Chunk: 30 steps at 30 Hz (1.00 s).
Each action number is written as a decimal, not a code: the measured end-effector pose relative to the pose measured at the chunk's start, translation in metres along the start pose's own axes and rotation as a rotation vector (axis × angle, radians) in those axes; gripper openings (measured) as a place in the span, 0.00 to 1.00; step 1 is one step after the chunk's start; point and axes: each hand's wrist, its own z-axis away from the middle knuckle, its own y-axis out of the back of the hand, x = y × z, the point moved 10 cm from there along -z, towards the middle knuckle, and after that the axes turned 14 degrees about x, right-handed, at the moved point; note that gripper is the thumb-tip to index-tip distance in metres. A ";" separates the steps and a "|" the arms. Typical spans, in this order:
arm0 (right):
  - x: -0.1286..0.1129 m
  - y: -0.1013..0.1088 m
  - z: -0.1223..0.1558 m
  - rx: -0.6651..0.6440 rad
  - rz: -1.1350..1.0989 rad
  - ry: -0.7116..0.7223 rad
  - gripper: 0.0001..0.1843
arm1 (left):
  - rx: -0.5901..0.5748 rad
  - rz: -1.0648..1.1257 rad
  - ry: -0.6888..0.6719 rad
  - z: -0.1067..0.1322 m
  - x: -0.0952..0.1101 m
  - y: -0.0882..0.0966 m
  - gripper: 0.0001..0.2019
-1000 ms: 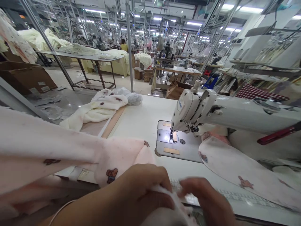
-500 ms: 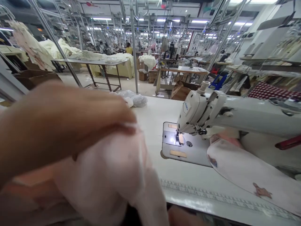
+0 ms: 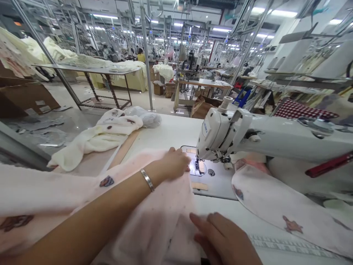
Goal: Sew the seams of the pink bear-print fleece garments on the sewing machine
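Note:
A pale pink fleece fabric with printed animal figures spreads across the left of the sewing table. My left hand, wearing a silver bracelet, has its fingers curled on the fabric's far edge, just left of the presser foot. At the fabric's right edge, near the table front, is my right hand; its thumb and forefinger are apart, slightly blurred. The white sewing machine stands with its needle area lit. Fabric under my left palm is hidden.
Another pink printed piece lies right of the needle plate. Cream spotted fabric and a clear plastic bag sit at the back left. A ruler strip runs along the table front. A cardboard box stands on the floor.
My left hand came down and forward to the right, bringing the pink fabric from the raised left foreground onto the table by the needle. My right hand rose into fuller view.

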 end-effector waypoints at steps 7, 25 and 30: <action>0.021 -0.029 -0.053 -0.027 0.141 0.129 0.13 | 0.142 -0.073 0.076 -0.002 -0.002 0.015 0.04; 0.001 -0.012 -0.015 0.029 -0.086 0.200 0.08 | 0.168 0.061 0.129 0.056 0.033 -0.012 0.17; 0.006 -0.006 -0.017 0.073 -0.116 0.243 0.07 | 0.183 0.053 0.049 0.049 0.037 -0.014 0.25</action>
